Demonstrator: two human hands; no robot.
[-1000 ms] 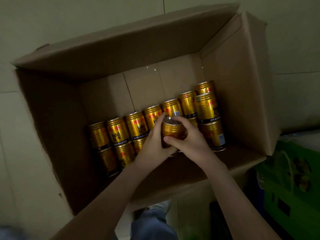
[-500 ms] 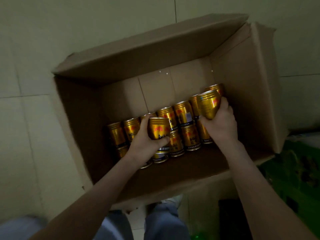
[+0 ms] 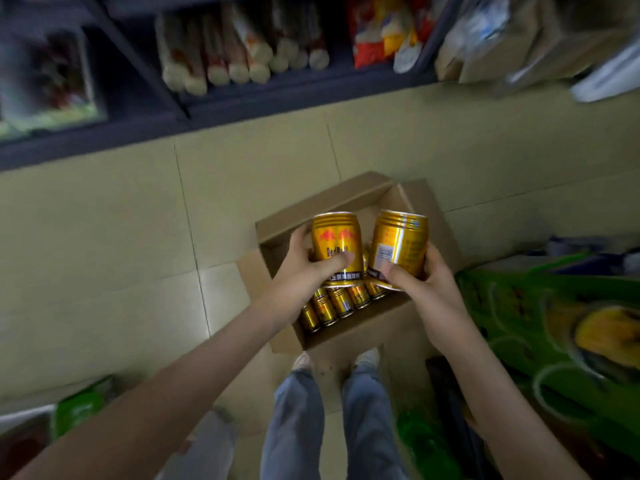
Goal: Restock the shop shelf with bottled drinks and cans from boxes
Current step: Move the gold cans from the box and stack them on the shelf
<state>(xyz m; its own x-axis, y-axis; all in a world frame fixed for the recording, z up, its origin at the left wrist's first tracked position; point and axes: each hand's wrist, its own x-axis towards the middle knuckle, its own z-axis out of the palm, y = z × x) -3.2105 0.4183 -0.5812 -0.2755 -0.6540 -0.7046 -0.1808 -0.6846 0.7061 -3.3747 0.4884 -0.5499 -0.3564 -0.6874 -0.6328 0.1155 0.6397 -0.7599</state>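
Both hands are wrapped around gold cans. Left hand (image 3: pixel 301 271) holds one gold can (image 3: pixel 337 247) with red bulls on it, thumb across the front and fingers behind. Right hand (image 3: pixel 424 285) holds a second gold can (image 3: pixel 398 245) with its white label showing, tipped a little to the right. These two cans are side by side, up above the open cardboard box (image 3: pixel 346 336) on the tiled floor (image 3: pixel 138 237). More gold cans (image 3: pixel 341 301) lie in a row inside the box. Blue jeans (image 3: pixel 329 427) and shoes show just below the box. A dark shelf (image 3: pixel 277 98) with snacks runs along the top.
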